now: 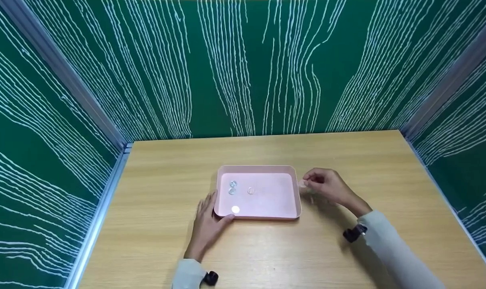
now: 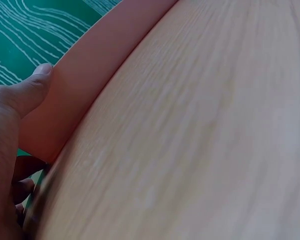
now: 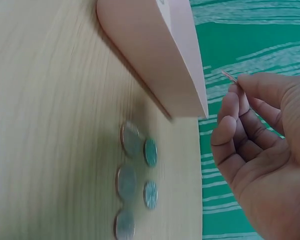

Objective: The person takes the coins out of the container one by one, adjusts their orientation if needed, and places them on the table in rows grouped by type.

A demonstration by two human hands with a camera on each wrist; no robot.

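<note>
A shallow pink tray [image 1: 263,208] lies on the table. My left hand [image 1: 206,226] holds its near left corner, thumb [image 2: 37,85] against the front wall and fingers along the left side. Just past the tray's right wall, my right hand [image 1: 327,185] pinches a thin clear disc [image 3: 229,76] between thumb and forefinger. Inside the tray lie two bluish clear discs, one [image 1: 233,184] behind the other [image 1: 232,191], plus a clear one with a pale rim [image 1: 251,191]. A white round spot [image 1: 235,209] shows near the front left; whether it is a disc with glare I cannot tell.
Several more clear discs, among them a greenish one [image 3: 150,152] and a larger one [image 3: 126,181], lie on the wooden table [image 1: 166,172] to the tray's right, below my right hand. Green panels [image 1: 259,108] with white lines stand behind and at both sides.
</note>
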